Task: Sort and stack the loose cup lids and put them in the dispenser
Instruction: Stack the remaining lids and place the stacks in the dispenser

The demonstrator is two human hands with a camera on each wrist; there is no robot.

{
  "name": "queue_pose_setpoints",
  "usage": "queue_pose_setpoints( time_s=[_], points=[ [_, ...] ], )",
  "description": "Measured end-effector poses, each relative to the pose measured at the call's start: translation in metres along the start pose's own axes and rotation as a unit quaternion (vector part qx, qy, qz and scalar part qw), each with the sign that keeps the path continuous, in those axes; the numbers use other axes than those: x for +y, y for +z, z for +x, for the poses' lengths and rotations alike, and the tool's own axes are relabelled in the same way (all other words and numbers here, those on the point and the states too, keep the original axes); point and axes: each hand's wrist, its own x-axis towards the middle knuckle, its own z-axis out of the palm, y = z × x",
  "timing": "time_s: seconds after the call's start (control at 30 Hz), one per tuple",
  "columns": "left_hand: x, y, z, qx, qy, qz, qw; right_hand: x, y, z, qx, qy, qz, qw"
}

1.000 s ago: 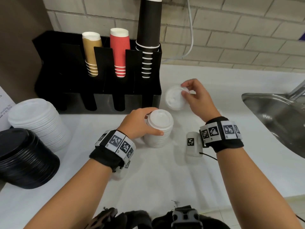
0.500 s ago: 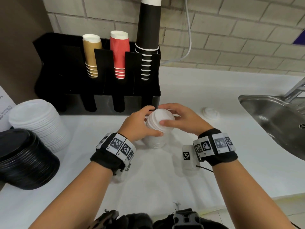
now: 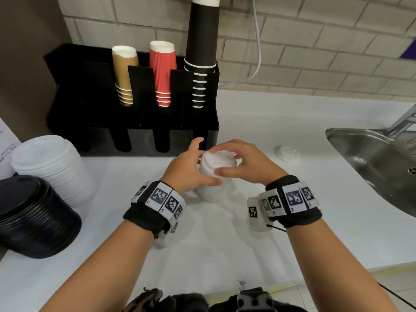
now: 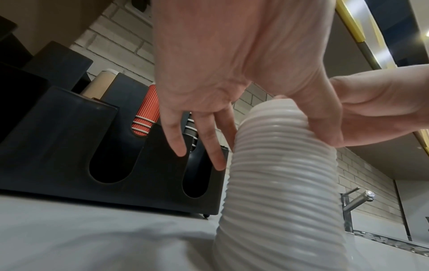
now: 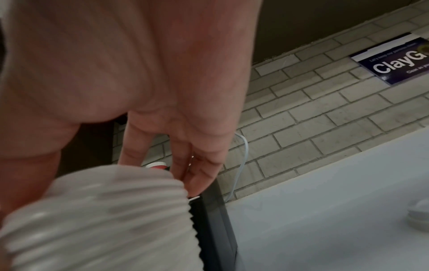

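A tall stack of small white lids (image 3: 211,192) stands on the white counter in front of the black dispenser (image 3: 135,122). My left hand (image 3: 202,164) grips the stack from the left, thumb across its front and index finger raised behind it. My right hand (image 3: 227,159) curls over the top, pinching the topmost lid between thumb and fingers. In the left wrist view the ribbed stack (image 4: 278,183) rises beside the dispenser's front slots (image 4: 104,161). The right wrist view shows the blurred stack (image 5: 104,220) under my fingers (image 5: 197,174). One loose white lid (image 3: 287,153) lies to the right.
A stack of larger white lids (image 3: 51,167) and a stack of black lids (image 3: 33,217) sit at the left. The dispenser holds tan, red and black cups. A steel sink (image 3: 371,163) with a tap (image 4: 355,198) is at the right, and a cable hangs on the brick wall.
My right hand carried a loose lid from beside the dispenser down onto the stack and now stays on its top. My left index finger has lifted off the stack.
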Motion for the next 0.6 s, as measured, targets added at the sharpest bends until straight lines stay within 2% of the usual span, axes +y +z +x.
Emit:
queue_pose_setpoints(
  time_s=[0.2,0.37,0.47,0.5,0.53,0.6],
  points=[
    [-0.001,-0.002,0.002,-0.006,0.009,-0.002,1.000,-0.001,0.002,-0.001,0.001,0.005,-0.012,1.000],
    [-0.001,-0.007,0.004,-0.046,0.060,-0.066,0.995,0.001,0.004,-0.004,0.004,0.012,0.003,1.000],
    [0.000,-0.009,0.008,-0.056,0.059,-0.071,0.994,0.013,-0.002,-0.003,-0.033,0.020,0.090,0.995],
    [-0.001,-0.009,0.010,-0.059,0.057,-0.071,0.994,0.019,-0.007,-0.002,-0.021,0.039,0.144,0.989],
    [-0.001,-0.010,0.012,-0.060,0.055,-0.069,0.994,0.028,-0.012,0.000,0.023,0.066,0.179,0.981],
    [-0.002,-0.011,0.014,-0.059,0.047,-0.064,0.995,0.055,-0.026,0.009,0.151,0.154,0.147,0.965]
  ],
)
